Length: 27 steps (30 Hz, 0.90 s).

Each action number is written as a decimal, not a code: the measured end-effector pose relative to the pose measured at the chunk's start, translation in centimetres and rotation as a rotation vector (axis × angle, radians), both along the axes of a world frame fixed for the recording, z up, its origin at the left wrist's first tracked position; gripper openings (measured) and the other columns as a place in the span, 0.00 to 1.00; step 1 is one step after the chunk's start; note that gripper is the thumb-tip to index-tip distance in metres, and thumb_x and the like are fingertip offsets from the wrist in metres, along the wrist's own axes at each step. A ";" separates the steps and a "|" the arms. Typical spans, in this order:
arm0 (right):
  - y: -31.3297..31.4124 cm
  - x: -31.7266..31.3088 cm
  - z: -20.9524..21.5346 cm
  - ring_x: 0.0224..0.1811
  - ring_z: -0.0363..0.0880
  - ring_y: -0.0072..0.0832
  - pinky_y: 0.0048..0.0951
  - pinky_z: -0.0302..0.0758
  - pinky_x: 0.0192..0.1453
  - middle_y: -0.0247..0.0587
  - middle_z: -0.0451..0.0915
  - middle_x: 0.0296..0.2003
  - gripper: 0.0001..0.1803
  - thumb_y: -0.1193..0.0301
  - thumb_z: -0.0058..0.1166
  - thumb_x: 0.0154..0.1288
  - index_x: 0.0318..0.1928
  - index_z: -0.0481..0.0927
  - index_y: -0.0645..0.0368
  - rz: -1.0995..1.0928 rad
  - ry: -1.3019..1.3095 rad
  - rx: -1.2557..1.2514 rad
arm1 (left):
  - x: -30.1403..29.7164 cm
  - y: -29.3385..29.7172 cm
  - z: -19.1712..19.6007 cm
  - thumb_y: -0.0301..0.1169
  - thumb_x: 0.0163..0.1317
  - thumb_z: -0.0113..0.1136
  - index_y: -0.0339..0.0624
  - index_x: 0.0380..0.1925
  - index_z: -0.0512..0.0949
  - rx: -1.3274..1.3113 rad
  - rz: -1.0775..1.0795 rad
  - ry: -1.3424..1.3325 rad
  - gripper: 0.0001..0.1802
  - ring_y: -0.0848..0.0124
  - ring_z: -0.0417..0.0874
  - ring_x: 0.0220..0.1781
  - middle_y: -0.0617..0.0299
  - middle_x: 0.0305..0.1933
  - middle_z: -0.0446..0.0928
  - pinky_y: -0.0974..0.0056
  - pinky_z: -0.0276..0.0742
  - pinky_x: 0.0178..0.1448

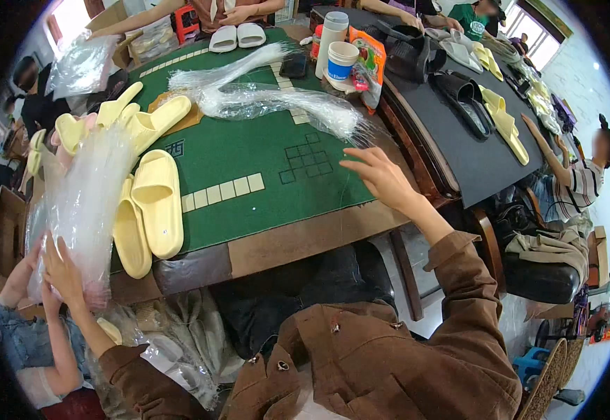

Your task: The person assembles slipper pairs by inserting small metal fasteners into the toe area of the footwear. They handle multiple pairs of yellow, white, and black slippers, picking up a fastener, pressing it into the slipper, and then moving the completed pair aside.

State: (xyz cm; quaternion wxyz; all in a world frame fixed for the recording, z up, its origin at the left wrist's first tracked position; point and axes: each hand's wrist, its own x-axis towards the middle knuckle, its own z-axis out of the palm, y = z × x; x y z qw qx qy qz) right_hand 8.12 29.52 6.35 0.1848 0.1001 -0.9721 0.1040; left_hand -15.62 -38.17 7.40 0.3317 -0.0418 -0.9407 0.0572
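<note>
So, right hand (382, 178) first: it's held above the near right part of the green table (249, 157), fingers stretched out and slightly bent, just by the near end of a bundle of clear plastic strands (231, 101). Whether a thin strand is pinched there can't be told. The left hand (62, 274) is laid with spread fingers on a tall stack of clear plastic bags (84, 203) at the table's near left corner; its thumb side is hidden, so a real grip can't be confirmed. A co-worker's hands (25, 271) can be seen by the same stack, farther left.

Just right of the bags, 2 pale yellow slippers (158, 203) are set side by side, touching, with more yellow slippers (152, 122) piled behind them. A row of pale tiles (224, 192) is printed or laid on the green, which it is can't be told.

At the far edge, 2 white slippers (238, 36) are parked. At the far right, a white and blue cup (340, 61), a tall bottle (332, 42) and an orange package (369, 63) are crowded together. On the dark table (438, 129) to the right, black slippers (464, 105) and a yellow slipper (504, 126) are laid out, with a person in a striped shirt (586, 183) seated beyond.
</note>
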 end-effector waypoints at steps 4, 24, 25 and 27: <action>1.1 -0.5 -2.9 0.57 0.73 0.40 0.37 0.77 0.52 0.39 0.76 0.52 0.10 0.77 0.57 0.57 0.40 0.76 0.59 0.140 -0.001 0.039 | 4.9 9.5 6.5 0.38 0.72 0.44 0.43 0.63 0.70 0.199 -0.228 0.152 0.22 0.51 0.58 0.73 0.51 0.69 0.65 0.49 0.50 0.75; 24.0 8.3 4.6 0.43 0.76 0.34 0.34 0.71 0.49 0.41 0.79 0.43 0.13 0.63 0.47 0.71 0.45 0.81 0.57 -0.859 0.655 -0.470 | 8.2 28.1 -7.6 0.51 0.71 0.42 0.57 0.71 0.56 -0.005 -0.152 -0.474 0.31 0.52 0.54 0.75 0.56 0.73 0.57 0.28 0.40 0.71; 25.9 8.4 4.0 0.45 0.77 0.38 0.36 0.71 0.52 0.44 0.79 0.45 0.14 0.62 0.46 0.72 0.45 0.81 0.55 -0.888 0.601 -0.414 | 8.1 28.1 -7.5 0.51 0.71 0.42 0.57 0.71 0.56 -0.004 -0.148 -0.480 0.31 0.53 0.54 0.75 0.56 0.73 0.58 0.28 0.40 0.71; 27.2 7.6 3.6 0.49 0.77 0.42 0.38 0.71 0.54 0.46 0.79 0.47 0.14 0.63 0.45 0.71 0.45 0.82 0.53 -1.003 0.539 -0.318 | 8.2 27.8 -7.2 0.50 0.72 0.42 0.57 0.71 0.57 0.010 -0.148 -0.502 0.30 0.53 0.56 0.75 0.57 0.73 0.58 0.27 0.40 0.70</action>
